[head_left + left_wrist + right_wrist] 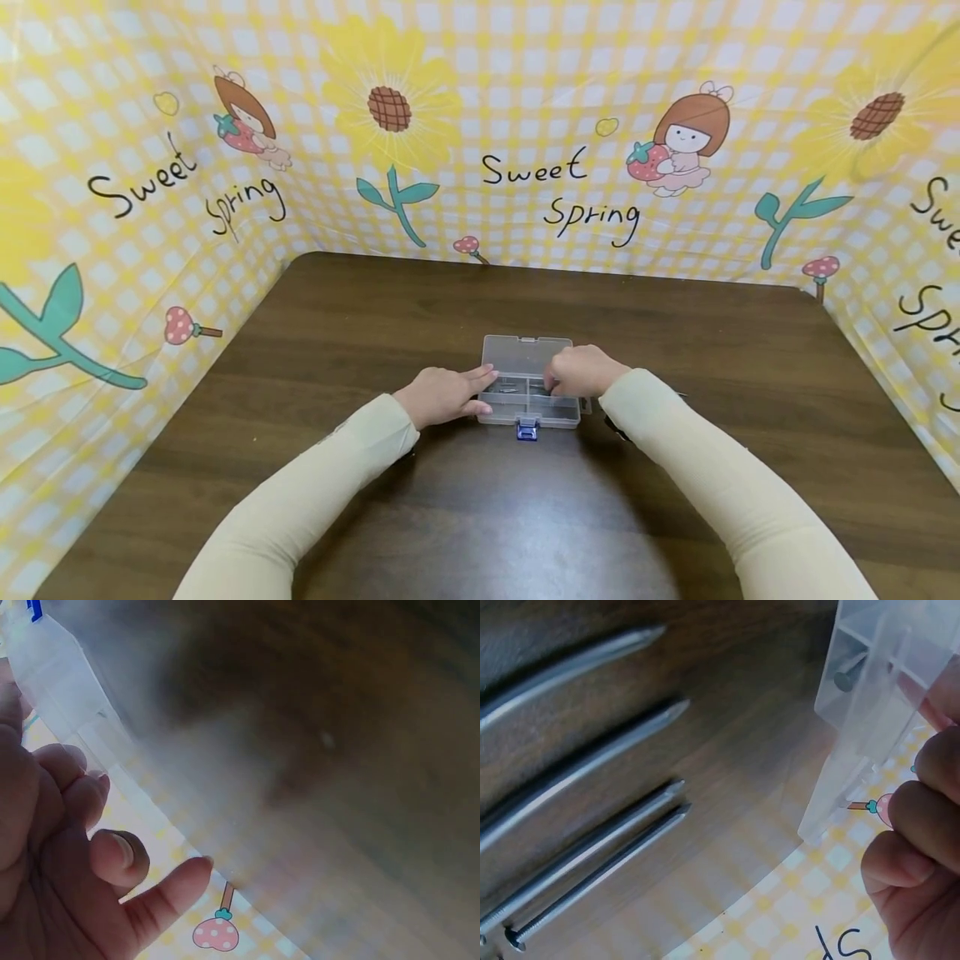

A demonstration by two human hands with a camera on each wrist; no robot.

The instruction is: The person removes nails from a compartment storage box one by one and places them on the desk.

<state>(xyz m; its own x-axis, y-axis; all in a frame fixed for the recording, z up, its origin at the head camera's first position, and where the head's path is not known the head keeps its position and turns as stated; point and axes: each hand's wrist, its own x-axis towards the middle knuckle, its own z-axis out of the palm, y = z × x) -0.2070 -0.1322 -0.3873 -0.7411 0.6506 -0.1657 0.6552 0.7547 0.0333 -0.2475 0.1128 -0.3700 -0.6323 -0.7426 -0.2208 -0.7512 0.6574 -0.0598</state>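
A clear plastic compartment box (555, 422) lies on the table with its lid (525, 357) raised at the back and a blue latch (527, 431) at the front. My left hand (444, 396) rests against its left side, thumb and extended fingers spread apart on the edge. Short metal pieces (508, 389) lie in the rear left compartment. My right hand (587, 370) reaches down into the rear right compartment with curled fingers. A nail (845, 680) with a flat head shows through the plastic beside those fingers in the right wrist view; I cannot tell whether they pinch it.
Several long nails (585, 772) lie side by side on the brown wooden table (480, 517), close to the right wrist. In the head view the right forearm mostly covers them. A yellow checked cloth (495, 100) with printed flowers stands round the table's back and sides.
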